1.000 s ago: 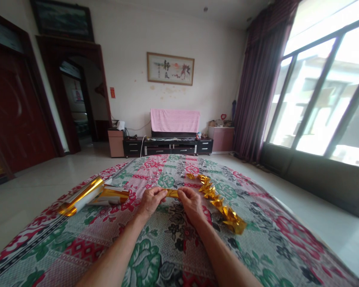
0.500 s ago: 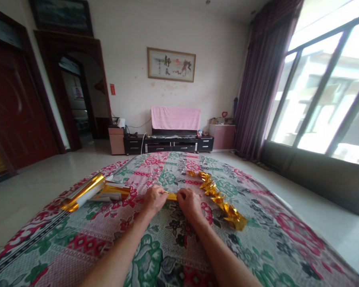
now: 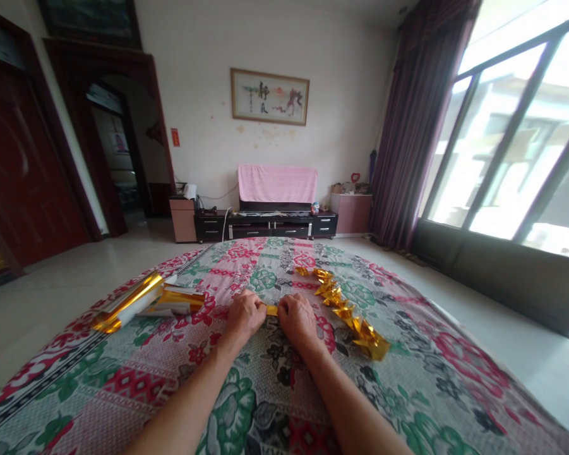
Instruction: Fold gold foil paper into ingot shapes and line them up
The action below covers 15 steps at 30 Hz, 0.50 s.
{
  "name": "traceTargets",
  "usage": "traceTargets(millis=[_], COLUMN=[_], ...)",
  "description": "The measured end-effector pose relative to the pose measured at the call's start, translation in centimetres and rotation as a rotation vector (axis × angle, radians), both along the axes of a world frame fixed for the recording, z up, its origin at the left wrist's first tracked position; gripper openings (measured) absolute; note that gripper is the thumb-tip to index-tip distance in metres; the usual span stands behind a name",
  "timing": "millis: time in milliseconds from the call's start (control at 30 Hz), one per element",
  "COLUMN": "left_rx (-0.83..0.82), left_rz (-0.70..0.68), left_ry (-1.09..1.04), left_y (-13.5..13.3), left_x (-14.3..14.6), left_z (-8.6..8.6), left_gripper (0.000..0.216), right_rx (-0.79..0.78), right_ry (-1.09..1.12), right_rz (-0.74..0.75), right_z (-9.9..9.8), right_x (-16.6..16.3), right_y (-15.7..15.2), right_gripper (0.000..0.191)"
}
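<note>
A small strip of gold foil paper (image 3: pixel 272 310) lies between my two hands, low over the flowered tablecloth (image 3: pixel 265 373). My left hand (image 3: pixel 246 311) pinches its left end, and my right hand (image 3: pixel 297 318) is closed on its right end. Fingers cover most of the strip, so its folds are hidden. Just right of my right hand runs a slanting row of folded gold foil pieces (image 3: pixel 343 313). Off to the left lie loosely rolled gold foil sheets (image 3: pixel 132 302) with white undersides.
The cloth covers a wide rounded surface. Beyond it, a black low cabinet (image 3: pixel 275 226) stands by the wall, with a pink cloth (image 3: pixel 278 184) draped over something on top. A purple curtain (image 3: pixel 402 145) and windows are at right, a red door (image 3: pixel 23 151) at left.
My right hand has come slightly closer to my left, so less of the gold strip shows between them. The view has shifted a little; the foil pieces and rolls lie as before.
</note>
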<state>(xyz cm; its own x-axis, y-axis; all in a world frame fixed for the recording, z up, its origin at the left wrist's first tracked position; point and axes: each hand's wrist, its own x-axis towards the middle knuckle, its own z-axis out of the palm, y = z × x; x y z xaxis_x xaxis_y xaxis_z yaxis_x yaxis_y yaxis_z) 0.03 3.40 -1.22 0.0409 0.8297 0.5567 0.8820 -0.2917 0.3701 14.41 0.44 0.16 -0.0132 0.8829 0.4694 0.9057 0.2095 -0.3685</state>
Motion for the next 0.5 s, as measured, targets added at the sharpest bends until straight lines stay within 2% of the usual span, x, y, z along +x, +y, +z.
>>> traceTargets(millis=[233, 333, 500], left_rx=[-0.021, -0.049, -0.068], left_rz=[0.004, -0.036, -0.159], left_ry=[-0.010, -0.158, -0.436], left_y=[-0.3, -0.4, -0.9], left_x=[0.0, -0.4, -0.8], left_z=[0.2, 0.5, 1.2], left_gripper=[0.013, 0.013, 0.018], right_rx=[0.026, 0.037, 0.049], right_ry=[0.057, 0.184, 0.345], right_rz=[0.035, 0.051, 0.141], right_z=[0.0, 0.0, 0.0], right_x=[0.4, 0.7, 0.8], right_y=[0.1, 0.1, 0.2], right_gripper=[0.020, 0.019, 0.029])
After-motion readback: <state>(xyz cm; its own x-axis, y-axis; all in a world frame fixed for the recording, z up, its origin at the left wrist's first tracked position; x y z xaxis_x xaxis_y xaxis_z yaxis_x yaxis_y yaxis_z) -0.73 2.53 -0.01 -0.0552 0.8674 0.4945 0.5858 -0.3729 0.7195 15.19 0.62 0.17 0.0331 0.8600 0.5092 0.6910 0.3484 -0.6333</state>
